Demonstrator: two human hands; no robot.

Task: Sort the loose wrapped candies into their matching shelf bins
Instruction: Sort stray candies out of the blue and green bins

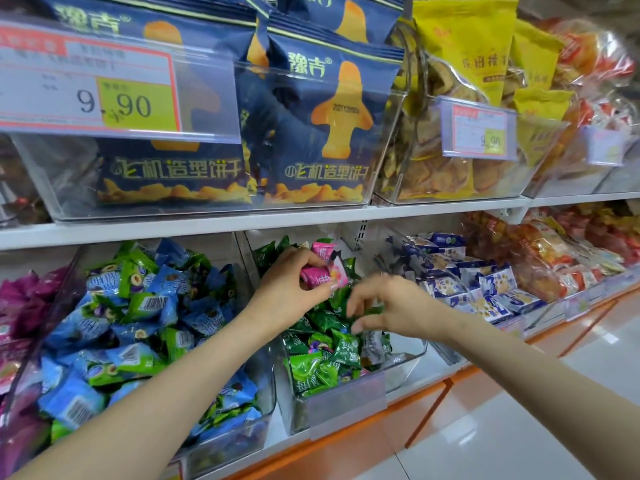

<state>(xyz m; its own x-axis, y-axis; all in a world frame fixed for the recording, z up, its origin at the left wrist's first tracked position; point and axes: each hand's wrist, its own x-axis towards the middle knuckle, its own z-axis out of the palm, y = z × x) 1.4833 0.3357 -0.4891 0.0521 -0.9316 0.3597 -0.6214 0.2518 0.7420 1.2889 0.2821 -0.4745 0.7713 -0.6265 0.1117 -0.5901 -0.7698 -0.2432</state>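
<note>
Right hand point(391, 306) is motion-blurred over green candies point(332, 348) in centre bin point(298, 415); can't tell if it grips any. Left hand point(294, 285) pinches pink candies point(317, 276) above the same bin, wrapper text unreadable. Bin's front label point(346, 401) unreadable too. Purple packs point(20, 299) cut off at left edge. Upper left tag point(90, 84) reads 9.90; blue bags point(325, 126) read 豫吉, 飞机造型饼干.

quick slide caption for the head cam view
Left hand pinches pink wrapped candies over the clear bin of green candies while the right hand reaches in among them.
</note>
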